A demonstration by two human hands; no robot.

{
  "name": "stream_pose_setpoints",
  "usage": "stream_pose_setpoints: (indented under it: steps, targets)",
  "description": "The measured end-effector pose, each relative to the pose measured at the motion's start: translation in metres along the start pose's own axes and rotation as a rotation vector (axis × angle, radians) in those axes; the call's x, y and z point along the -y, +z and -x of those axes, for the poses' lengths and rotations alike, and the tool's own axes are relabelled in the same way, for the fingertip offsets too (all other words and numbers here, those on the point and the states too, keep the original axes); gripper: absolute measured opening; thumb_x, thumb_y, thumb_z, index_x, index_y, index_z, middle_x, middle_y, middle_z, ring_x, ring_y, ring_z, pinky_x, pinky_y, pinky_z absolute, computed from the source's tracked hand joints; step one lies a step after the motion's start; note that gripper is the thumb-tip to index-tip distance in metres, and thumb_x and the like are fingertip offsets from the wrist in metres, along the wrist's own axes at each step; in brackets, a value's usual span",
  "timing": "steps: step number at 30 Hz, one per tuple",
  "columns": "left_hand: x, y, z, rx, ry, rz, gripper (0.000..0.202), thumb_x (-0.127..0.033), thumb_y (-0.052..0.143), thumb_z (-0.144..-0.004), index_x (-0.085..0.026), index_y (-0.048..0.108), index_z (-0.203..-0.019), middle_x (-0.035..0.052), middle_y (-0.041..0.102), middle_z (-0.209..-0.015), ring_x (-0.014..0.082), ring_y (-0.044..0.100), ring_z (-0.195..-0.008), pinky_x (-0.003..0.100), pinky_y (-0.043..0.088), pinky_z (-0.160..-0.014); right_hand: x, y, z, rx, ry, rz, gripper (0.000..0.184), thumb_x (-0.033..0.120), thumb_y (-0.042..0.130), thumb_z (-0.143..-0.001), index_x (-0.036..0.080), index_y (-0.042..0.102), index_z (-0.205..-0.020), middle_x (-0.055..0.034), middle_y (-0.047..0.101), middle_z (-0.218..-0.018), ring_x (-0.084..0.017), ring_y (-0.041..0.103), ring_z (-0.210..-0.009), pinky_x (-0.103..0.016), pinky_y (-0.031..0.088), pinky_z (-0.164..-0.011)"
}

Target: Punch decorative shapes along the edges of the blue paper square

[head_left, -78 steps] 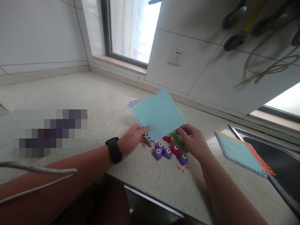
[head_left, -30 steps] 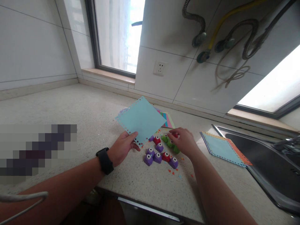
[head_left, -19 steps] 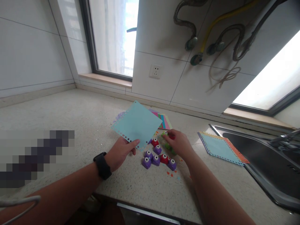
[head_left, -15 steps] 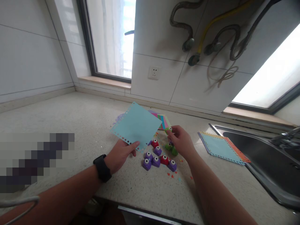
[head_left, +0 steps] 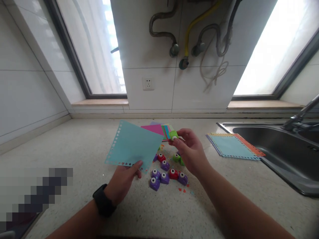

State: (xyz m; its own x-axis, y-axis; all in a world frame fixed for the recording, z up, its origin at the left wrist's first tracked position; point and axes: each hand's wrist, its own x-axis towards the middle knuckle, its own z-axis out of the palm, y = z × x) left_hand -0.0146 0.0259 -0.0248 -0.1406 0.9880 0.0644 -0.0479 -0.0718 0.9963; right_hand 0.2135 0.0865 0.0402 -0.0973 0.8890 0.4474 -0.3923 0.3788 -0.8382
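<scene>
A light blue sheet of paper [head_left: 136, 142], with small shapes punched along its left and lower edges, is pinched at its lower edge by my left hand [head_left: 127, 179]. My right hand [head_left: 190, 149] grips a green craft punch [head_left: 173, 135] just off the sheet's right corner, the two apart. Below lie several purple craft punches [head_left: 164, 178] and red craft punches [head_left: 173, 174]. More green craft punches [head_left: 177, 158] sit partly hidden behind my right hand. Little punched paper bits [head_left: 183, 190] are scattered around them.
Coloured paper [head_left: 153, 128] lies behind the held sheet. A stack of punched sheets [head_left: 231, 146] rests to the right, beside the metal sink [head_left: 261, 142] and its faucet [head_left: 294, 121]. The back wall carries a socket [head_left: 148, 83] and hoses [head_left: 163, 33].
The camera view has levelled and shifted. My left hand has tilted the blue sheet, and my right hand has raised and turned the green craft punch.
</scene>
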Motion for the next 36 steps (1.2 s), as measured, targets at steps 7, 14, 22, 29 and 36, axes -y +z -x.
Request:
stream_pose_setpoints:
  steps: [7,14,22,29,36]
  targets:
    - [-0.01,0.004,0.005,-0.019,-0.128,0.151,0.033,-0.043,0.083,-0.07,-0.02,0.061,-0.061,-0.0019,0.058,-0.065,0.0137,0.05,-0.061,0.025,0.046,-0.057,0.015,0.01,0.015,0.093,-0.337,0.149,0.034,0.019,0.075,-0.08,0.026,0.059,-0.109,-0.0035,0.061,-0.096,-0.017,0.063,-0.087,-0.033,0.056,-0.08]
    - [-0.007,0.001,0.006,0.002,-0.146,0.161,0.031,-0.042,0.084,-0.071,-0.019,0.064,-0.068,-0.0018,0.057,-0.068,0.0131,0.049,-0.061,0.025,0.046,-0.057,0.022,0.019,0.023,0.114,-0.429,0.172,0.038,0.01,0.074,-0.077,0.025,0.057,-0.108,-0.002,0.06,-0.093,-0.015,0.062,-0.083,-0.029,0.054,-0.075]
    - [-0.002,-0.003,0.004,0.029,-0.143,0.136,0.031,-0.041,0.081,-0.075,-0.019,0.063,-0.063,-0.0001,0.057,-0.07,0.0143,0.05,-0.065,0.026,0.047,-0.061,0.012,0.021,0.027,0.14,-0.413,0.196,0.037,0.013,0.075,-0.076,0.023,0.057,-0.107,-0.003,0.061,-0.094,-0.016,0.063,-0.083,-0.03,0.056,-0.075]
    - [-0.003,-0.002,0.006,0.045,-0.156,0.139,0.031,-0.041,0.082,-0.074,-0.019,0.064,-0.062,-0.0006,0.058,-0.066,0.014,0.05,-0.063,0.026,0.046,-0.061,0.007,0.021,0.028,0.162,-0.359,0.171,0.035,0.014,0.076,-0.077,0.023,0.057,-0.106,-0.0029,0.062,-0.094,-0.016,0.064,-0.08,-0.031,0.057,-0.073]
    - [-0.006,0.002,0.007,0.019,-0.153,0.148,0.03,-0.043,0.085,-0.069,-0.019,0.066,-0.068,-0.002,0.057,-0.065,0.0133,0.049,-0.06,0.026,0.045,-0.057,0.008,0.022,0.028,0.14,-0.311,0.178,0.032,0.015,0.075,-0.078,0.023,0.057,-0.103,-0.0018,0.062,-0.088,-0.015,0.063,-0.076,-0.03,0.054,-0.069]
